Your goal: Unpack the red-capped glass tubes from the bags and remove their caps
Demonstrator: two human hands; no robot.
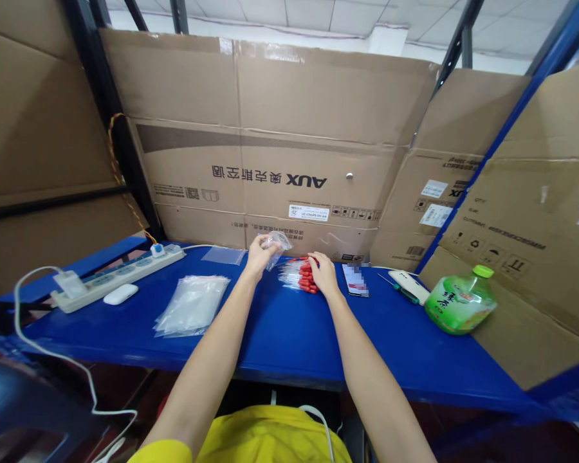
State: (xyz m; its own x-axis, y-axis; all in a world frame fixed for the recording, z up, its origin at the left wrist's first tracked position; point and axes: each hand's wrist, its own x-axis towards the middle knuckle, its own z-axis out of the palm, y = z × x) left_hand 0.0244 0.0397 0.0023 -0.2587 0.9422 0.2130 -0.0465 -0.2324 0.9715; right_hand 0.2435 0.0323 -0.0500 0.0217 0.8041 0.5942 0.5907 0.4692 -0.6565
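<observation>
My left hand (257, 257) is closed on a clear plastic bag (280, 242), which sticks out past the fingertips to the right. A pile of slim clear pieces with red ends (307, 280) lies on the blue table (289, 334), red ends facing right. At the far end of this pile, my right hand (323, 273) has its fingers bent around the red end of one piece. Part of that piece is hidden by the fingers. Left of my left forearm lies a stack of clear zip bags (193, 305).
A phone (355, 280) lies right of the pile. Farther right are a green-handled screwdriver (405, 293), a white device (409, 284) and a green bottle (460, 301). On the left sit a power strip (120, 278) and a white case (120, 294). Cardboard (270, 154) walls the back.
</observation>
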